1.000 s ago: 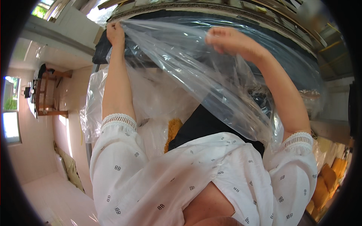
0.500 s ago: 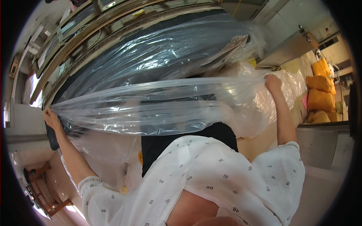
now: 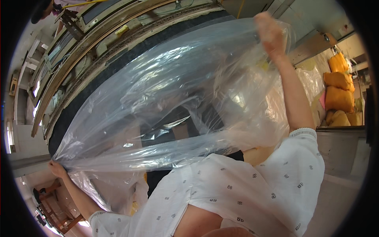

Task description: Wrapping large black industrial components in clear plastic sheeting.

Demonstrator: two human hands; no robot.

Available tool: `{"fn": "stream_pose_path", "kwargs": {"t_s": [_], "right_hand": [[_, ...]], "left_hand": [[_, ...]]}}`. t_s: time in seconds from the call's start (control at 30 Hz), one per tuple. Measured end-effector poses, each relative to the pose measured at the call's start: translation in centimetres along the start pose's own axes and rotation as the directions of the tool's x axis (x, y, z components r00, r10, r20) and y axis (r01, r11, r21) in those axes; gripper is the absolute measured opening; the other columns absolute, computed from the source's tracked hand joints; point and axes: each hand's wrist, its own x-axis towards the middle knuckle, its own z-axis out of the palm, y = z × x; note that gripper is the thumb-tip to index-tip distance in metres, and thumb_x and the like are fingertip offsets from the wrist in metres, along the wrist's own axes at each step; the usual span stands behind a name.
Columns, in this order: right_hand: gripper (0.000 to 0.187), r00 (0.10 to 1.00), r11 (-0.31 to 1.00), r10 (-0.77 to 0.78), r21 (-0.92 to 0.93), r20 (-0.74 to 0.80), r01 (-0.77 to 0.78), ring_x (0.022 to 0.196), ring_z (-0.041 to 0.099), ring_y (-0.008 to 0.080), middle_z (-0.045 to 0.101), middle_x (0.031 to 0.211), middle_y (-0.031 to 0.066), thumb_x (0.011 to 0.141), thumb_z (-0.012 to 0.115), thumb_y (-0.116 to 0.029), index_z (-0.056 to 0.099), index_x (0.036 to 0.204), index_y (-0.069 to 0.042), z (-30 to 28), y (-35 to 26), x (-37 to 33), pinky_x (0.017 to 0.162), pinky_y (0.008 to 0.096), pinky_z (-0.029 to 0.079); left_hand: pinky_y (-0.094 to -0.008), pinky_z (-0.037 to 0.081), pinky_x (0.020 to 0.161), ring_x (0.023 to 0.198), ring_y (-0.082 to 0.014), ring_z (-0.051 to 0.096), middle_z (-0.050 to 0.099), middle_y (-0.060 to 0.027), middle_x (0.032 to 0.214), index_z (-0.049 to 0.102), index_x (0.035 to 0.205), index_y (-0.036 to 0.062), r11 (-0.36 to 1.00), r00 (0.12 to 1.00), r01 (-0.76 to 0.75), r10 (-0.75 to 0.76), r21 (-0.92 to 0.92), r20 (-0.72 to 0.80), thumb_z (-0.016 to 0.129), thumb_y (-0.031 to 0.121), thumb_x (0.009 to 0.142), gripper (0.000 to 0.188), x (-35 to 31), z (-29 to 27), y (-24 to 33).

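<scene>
So the clear plastic sheet [image 3: 142,91] is stretched out in front of the person, slung between the two hands and lying partly over a dark cloth surface [image 3: 136,52]; left hand [image 3: 58,169] is closed on the gathered corner at the lower left, and the folds fan out from there; right hand [image 3: 270,37] is up by the far right end of the sheet, but it's blurred, so I can't tell if it's gripping the plastic or just against it; as for how far along, I'd call it partway: the sheet's opened out wide and covers a good chunk of the dark stuff, but it isn't flat; the near edge is bunched into a long fold just over the person's lap, the right end is crumpled, and a dark strip along the far side by the machine rails [image 3: 98,37] is bare; so evening out those folds looks like the bit not done; can't see whether anything's fastened down
</scene>
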Motion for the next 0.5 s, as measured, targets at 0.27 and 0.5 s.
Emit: {"fn": "stream_pose_path", "kwargs": {"t_s": [0.27,0.5], "right_hand": [[0.026,0.804,0.755,0.474,-0.636,0.36,-0.16,0.09,0.057,0.0301,0.061,0.097,0.0107,0.087,0.05,-0.03,0.06,0.092,-0.007,3.5,-0.2,-1.3,0.072,0.0375,0.045],[0.022,0.965,0.966,0.024,-0.256,0.26,0.045,0.094,0.056,0.0286,0.06,0.099,0.0095,0.086,0.051,-0.025,0.06,0.095,-0.007,5.4,0.2,-1.1,0.076,0.0373,0.045]], "left_hand": [[-0.0417,0.042,0.079,0.097,-0.0361,0.054,0.057,-0.0175,0.107,0.052,0.107,0.0048,0.993,1.0,-0.004,0.001,0.116,0.026,0.039,0.029,0.091,0.032,1.0,-0.2,-6.8],[-0.041,0.042,0.08,0.097,-0.0364,0.054,0.058,-0.0191,0.105,0.055,0.105,0.0027,0.992,0.998,0.048,-0.051,0.118,0.03,0.041,0.033,0.09,0.036,2.0,0.3,-4.3]]}}
